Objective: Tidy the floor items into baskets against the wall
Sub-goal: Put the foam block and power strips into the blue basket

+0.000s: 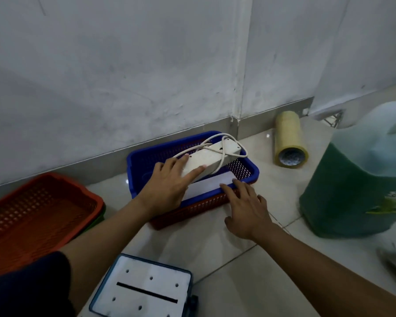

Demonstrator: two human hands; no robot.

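— Baskets, status?

— Blue basket (137,161), nested in a red one whose side shows beneath it, against the wall's skirting. Contents: one white power strip (212,157) with its cord looped over it, lying tilted along the basket; one white paper or envelope (209,185) along the near rim. Orange basket (44,209), left, stacked on a green one barely visible under it: nothing seen inside, and it sits a little off the wall.

— Hands?

— Left hand (167,188) flat on the near end of the power strip, fingers spread, pressing rather than gripping. Right hand (245,209) open, fingertips on the blue basket's near rim, holding nothing.

— Items outstanding on the floor?

— Roll of packing tape (289,143), lying on its side, right of the blue basket, near the corner. Large jug of green liquid (357,186), far right. Flat white panel with holes and a slot (144,287), near centre. Something pale at the right edge, too blurred to name.

— Assessment?

— Early to middling, in my judgement: two items binned, at least three loose, one basket stack still unused.
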